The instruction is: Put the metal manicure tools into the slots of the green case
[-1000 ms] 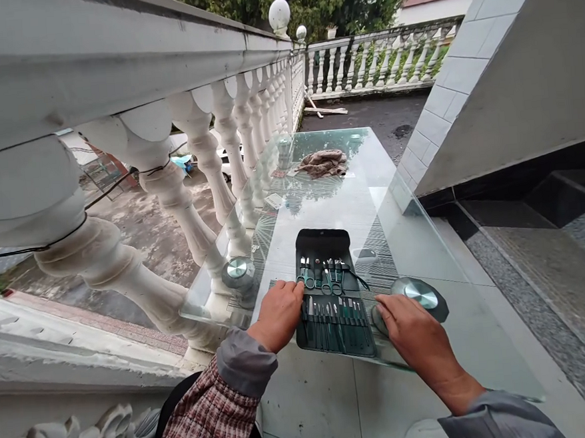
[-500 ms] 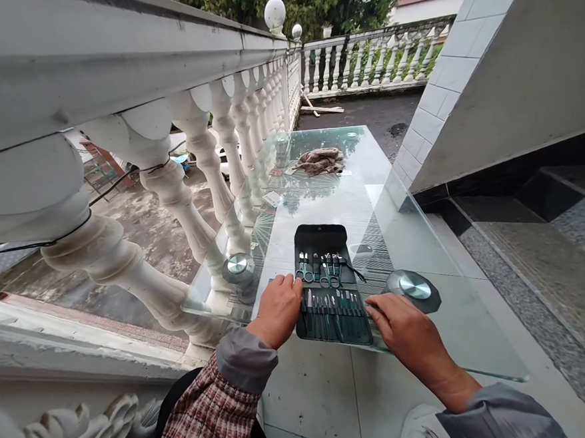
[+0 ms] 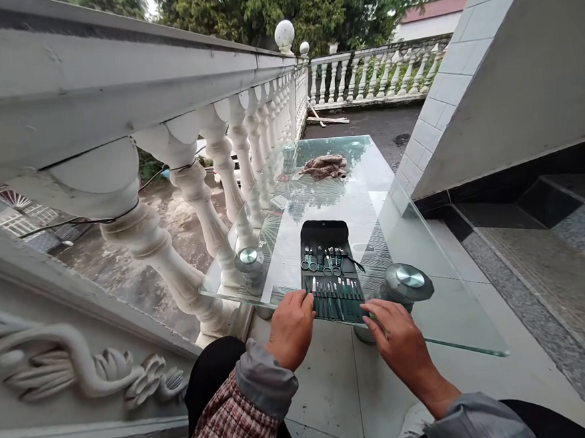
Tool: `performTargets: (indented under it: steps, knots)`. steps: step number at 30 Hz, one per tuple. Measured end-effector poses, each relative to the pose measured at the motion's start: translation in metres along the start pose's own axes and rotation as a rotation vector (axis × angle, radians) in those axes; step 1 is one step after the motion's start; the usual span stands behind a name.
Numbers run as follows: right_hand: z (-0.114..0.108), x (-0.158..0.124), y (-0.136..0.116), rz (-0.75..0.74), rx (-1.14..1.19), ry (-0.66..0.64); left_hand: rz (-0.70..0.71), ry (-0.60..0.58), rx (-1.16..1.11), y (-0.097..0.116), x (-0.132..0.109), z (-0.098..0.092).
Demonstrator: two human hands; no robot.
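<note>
A dark green manicure kit (image 3: pixel 327 230) lies unfolded near the front edge of the glass table (image 3: pixel 449 308). Its upper row holds small scissors (image 3: pixel 332 264) and nail clippers; slim metal tools (image 3: pixel 333 287) stand in the lower slots. My left hand (image 3: pixel 293 329) is closed at the kit's lower left edge, fingertips against it. At the lower right edge, my right hand (image 3: pixel 401 338) has its fingers bent and pinching close to the corner. The undersides of both hands' grips are hidden.
A crumpled brown cloth (image 3: pixel 325 167) lies at the table's far end. Round metal leg caps (image 3: pixel 409 277) show on the right and left of the glass. A white balustrade (image 3: pixel 207 215) runs along the left, stone steps (image 3: pixel 539 242) on the right.
The camera view has shifted, so the railing and table sit differently in frame. Both hands stay at the kit's lower sides, now nearer its bottom corners.
</note>
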State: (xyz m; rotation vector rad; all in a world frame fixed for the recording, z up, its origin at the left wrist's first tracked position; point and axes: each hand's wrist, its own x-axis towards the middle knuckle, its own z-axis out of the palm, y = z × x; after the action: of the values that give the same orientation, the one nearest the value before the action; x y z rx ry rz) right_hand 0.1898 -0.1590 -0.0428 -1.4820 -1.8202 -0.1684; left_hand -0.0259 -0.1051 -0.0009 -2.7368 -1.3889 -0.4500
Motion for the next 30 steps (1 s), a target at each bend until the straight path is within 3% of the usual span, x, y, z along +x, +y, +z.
performTargets:
  steps: [3,8,12,17,21,30]
  knots:
    - [0.002,-0.012,-0.003,-0.019,0.013,0.055,-0.101,0.010,-0.064,-0.002,-0.008,0.001]
    - [-0.002,0.001,-0.006,-0.156,0.027,0.016,-0.173,0.054,-0.102,-0.007,-0.007,0.004]
    - [0.000,0.006,-0.005,-0.241,0.036,-0.014,-0.144,0.092,-0.112,-0.008,-0.003,0.010]
    - [0.005,0.000,-0.004,-0.167,0.046,0.052,-0.130,0.113,-0.112,-0.008,-0.002,0.016]
    - [0.007,0.004,-0.008,-0.151,0.035,0.055,-0.031,0.178,-0.146,-0.005,-0.007,0.022]
    - [0.006,-0.008,-0.007,-0.118,-0.097,-0.099,0.083,0.129,-0.042,0.002,-0.016,0.030]
